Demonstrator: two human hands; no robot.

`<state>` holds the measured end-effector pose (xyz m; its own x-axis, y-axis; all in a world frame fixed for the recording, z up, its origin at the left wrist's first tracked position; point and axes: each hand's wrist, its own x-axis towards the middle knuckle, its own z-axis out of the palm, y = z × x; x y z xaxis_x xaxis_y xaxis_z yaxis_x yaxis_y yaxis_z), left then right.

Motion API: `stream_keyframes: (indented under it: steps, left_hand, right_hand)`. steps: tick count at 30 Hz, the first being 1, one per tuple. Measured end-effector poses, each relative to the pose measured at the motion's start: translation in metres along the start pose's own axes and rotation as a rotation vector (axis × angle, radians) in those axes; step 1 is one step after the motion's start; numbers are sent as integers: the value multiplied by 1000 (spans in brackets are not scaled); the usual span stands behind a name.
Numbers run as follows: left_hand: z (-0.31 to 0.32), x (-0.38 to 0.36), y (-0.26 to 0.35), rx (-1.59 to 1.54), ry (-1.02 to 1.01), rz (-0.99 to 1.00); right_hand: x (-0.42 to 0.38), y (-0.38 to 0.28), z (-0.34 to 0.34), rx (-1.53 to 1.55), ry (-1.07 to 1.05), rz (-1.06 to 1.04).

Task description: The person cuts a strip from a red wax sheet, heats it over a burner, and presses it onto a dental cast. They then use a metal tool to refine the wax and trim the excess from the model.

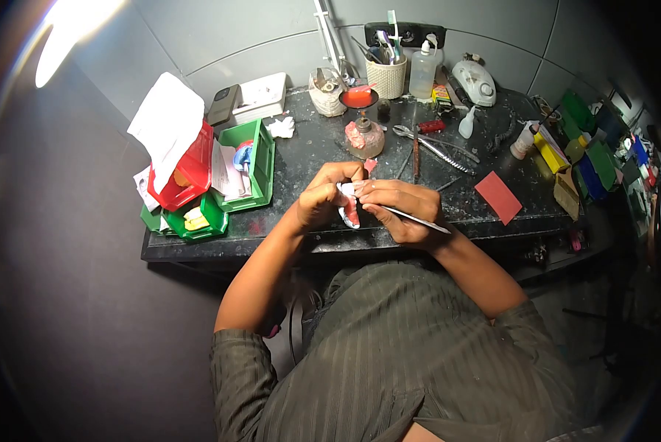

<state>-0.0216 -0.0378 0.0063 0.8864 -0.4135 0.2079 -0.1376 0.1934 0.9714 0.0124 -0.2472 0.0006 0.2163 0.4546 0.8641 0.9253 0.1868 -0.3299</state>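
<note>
My left hand (323, 197) grips a small white and pink dental model (350, 210) just above the near edge of the dark workbench (315, 147). My right hand (404, 210) closes around the model's other side and holds a thin metal tool (419, 219) whose blade points out to the right. Both hands touch each other over the model, which is mostly hidden by my fingers.
Green and red bins (220, 173) with papers stand at the left. A small burner (365, 138), pliers (433, 144), a red sheet (498, 196), a cup of tools (386, 74) and bottles (423, 70) lie behind my hands. More bins (588, 158) crowd the right edge.
</note>
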Motion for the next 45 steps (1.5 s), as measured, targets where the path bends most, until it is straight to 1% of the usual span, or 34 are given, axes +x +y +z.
stream_keyframes:
  steps: [3,4,6,7,9,10,11,13,14,15,17,18,20,22,23,24,25,27,28,30,31,33,34,35,37,38,39,40,41,42,43,45]
  left_hand:
    - [2,0,4,1,12,-40]
    - [0,1,0,3,9,-41]
    - [-5,4,-9,43,9,69]
    - [-4,5,-9,43,8,70]
    - [-1,6,-6,140,151,151]
    - [-5,6,-9,78,105,180]
    - [-3,6,-10,78,105,178]
    - [6,7,-9,495,344,194]
    - [1,6,-14,627,360,213]
    - [2,7,-14,628,357,213]
    - [3,7,-14,786,348,298]
    - [2,8,-15,786,347,298]
    - [1,10,-19,699,346,418]
    - [4,11,-14,695,366,430]
    - [5,11,-11,690,386,442]
    - [0,11,-12,779,405,425]
    - [-5,12,-16,779,405,426]
    - [-10,15,-22,364,305,272]
    - [-8,15,-22,364,306,272]
    - [-1,15,-23,-78,247,184]
    - [-2,13,-23,-78,248,183]
    - [-6,11,-24,-320,122,65]
    - [-8,12,-26,-322,167,32]
    - [-11,12,-27,-320,166,34]
    - [-13,11,-20,-514,177,-162]
    - [-16,11,-20,-590,215,-209]
    - [-18,11,-18,-588,215,-208]
    - [-19,12,-15,-627,181,-244]
    - [-21,13,-13,-667,148,-281]
    - [-24,14,-16,-684,213,-368]
    - [-29,13,-18,-684,214,-368]
    - [-32,12,-18,-659,80,-254]
  right_hand:
    - [1,0,-1,18,12,4]
    - [3,-3,-2,20,86,32]
    - [3,0,-6,-13,202,64]
    - [-1,6,-4,-14,202,62]
    - [-7,15,3,233,399,256]
    - [-9,15,2,323,397,313]
    - [-8,15,1,323,399,314]
    - [-4,16,-4,217,382,318]
    - [0,18,-12,4,289,204]
    - [0,17,-12,2,291,204]
    - [-1,15,-11,-6,181,204]
    - [0,14,-8,50,193,214]
    - [0,15,-7,50,207,205]
    - [0,16,-5,50,221,195]
    - [-1,15,-3,135,243,223]
    - [-1,14,-2,220,265,249]
    - [-2,12,-2,219,264,249]
    - [-1,10,-3,254,226,252]
    - [-2,10,-4,255,226,252]
    - [-3,13,-8,260,123,215]
    - [-3,14,-6,261,123,216]
    - [-5,14,-4,344,132,270]
    - [-6,13,-4,345,133,273]
    - [-5,12,-6,338,86,274]
    - [-3,10,-5,365,34,242]
    - [-3,10,-2,352,2,206]
    - [-3,10,1,340,-30,169]
    - [-2,5,0,368,-84,201]
    - [-2,5,1,370,-83,201]
    - [-3,6,1,360,-76,205]
    - [-3,6,1,350,-69,208]
    - [-4,11,-3,311,-87,194]
